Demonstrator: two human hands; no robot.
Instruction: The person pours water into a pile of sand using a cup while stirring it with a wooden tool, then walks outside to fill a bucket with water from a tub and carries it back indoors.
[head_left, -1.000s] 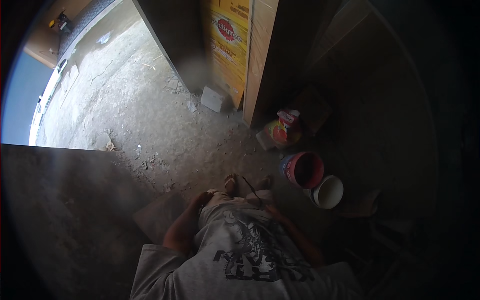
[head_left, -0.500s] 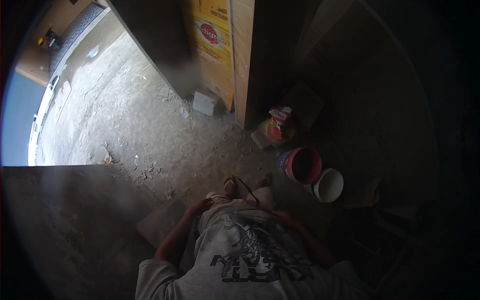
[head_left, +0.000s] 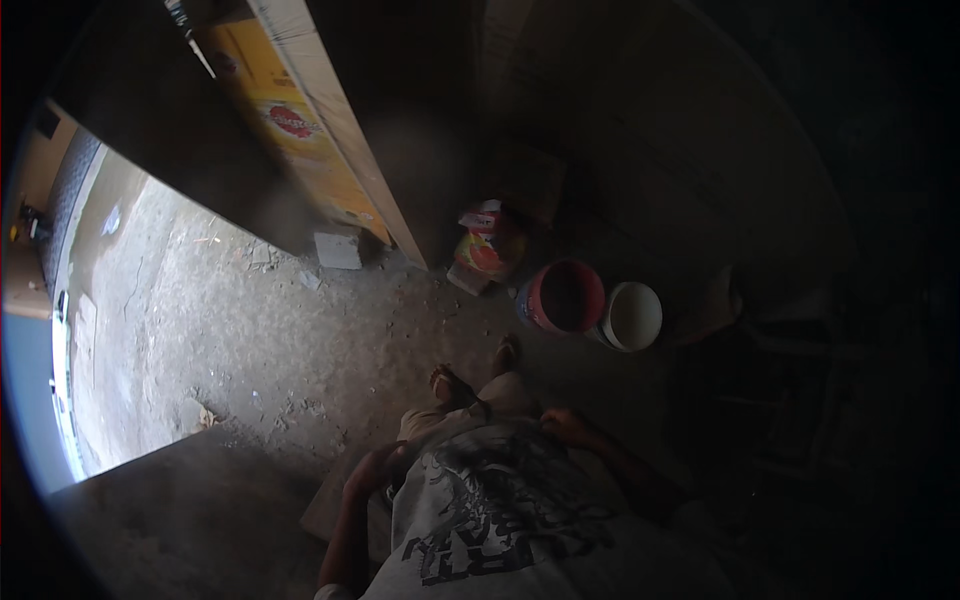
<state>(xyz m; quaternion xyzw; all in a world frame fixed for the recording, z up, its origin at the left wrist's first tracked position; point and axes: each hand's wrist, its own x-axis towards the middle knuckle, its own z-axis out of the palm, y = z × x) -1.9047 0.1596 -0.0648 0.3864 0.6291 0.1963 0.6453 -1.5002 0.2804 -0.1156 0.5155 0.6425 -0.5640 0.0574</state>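
Observation:
I look down my grey printed T-shirt [head_left: 500,520] to my sandalled feet [head_left: 452,385] on a dusty concrete floor. My left hand [head_left: 385,462] is at my left hip, against the shirt's edge and pale trousers. At the right side of my waist, my right hand [head_left: 566,425] has its fingers curled on the shirt hem. The light is dim, and I cannot make out anything in either hand.
A red bucket [head_left: 565,297] and a white bucket [head_left: 632,315] stand just ahead to the right, with a colourful bag [head_left: 485,245] behind them. A yellow cardboard panel [head_left: 290,120] leans by the doorway near a grey block [head_left: 337,250]. Sunlit ground [head_left: 180,330] lies left; a dark slab [head_left: 150,520] lower left.
My hands were together at my waist with a thin dark cord between them; now they are apart at my hips and no cord shows. The view has swung right.

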